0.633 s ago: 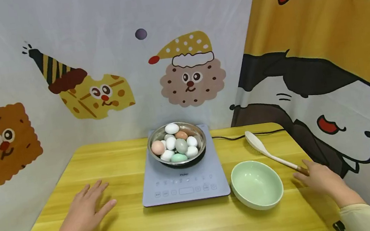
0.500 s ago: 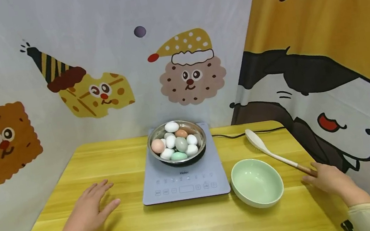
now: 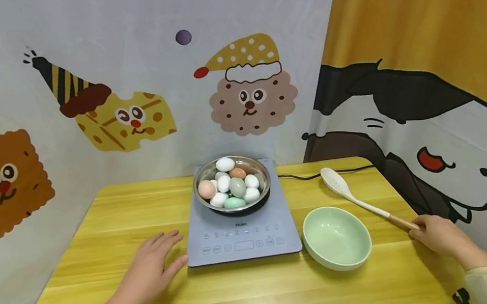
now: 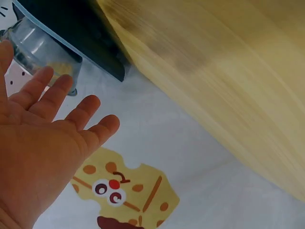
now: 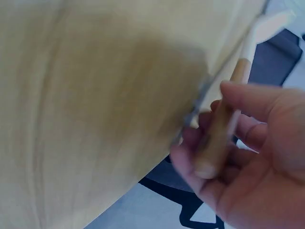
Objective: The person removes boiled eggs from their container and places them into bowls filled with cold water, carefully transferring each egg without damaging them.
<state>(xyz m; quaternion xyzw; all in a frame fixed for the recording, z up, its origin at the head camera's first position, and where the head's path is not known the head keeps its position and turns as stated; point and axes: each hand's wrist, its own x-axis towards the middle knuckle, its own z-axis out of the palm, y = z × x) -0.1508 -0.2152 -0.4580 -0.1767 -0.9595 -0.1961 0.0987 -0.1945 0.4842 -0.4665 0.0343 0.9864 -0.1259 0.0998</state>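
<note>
My right hand grips the wooden handle of a white slotted spoon, with thumb and fingers curled about it near its end. The spoon slants over the right side of the table, its head toward the back. My left hand, fingers spread and holding nothing, is just left of the induction cooker. On that cooker stands a steel pan heaped with several eggs in white, brown, grey and green. A pale green bowl sits between the cooker and the spoon.
A black power cord runs from behind the cooker along the back right of the wooden table. Cartoon-printed curtains hang close behind and beside the table. A small black object lies by my right sleeve.
My left hand has moved right, closer to the cooker. My right hand has shifted right and slightly down along the handle, leaving more of the wood showing.
</note>
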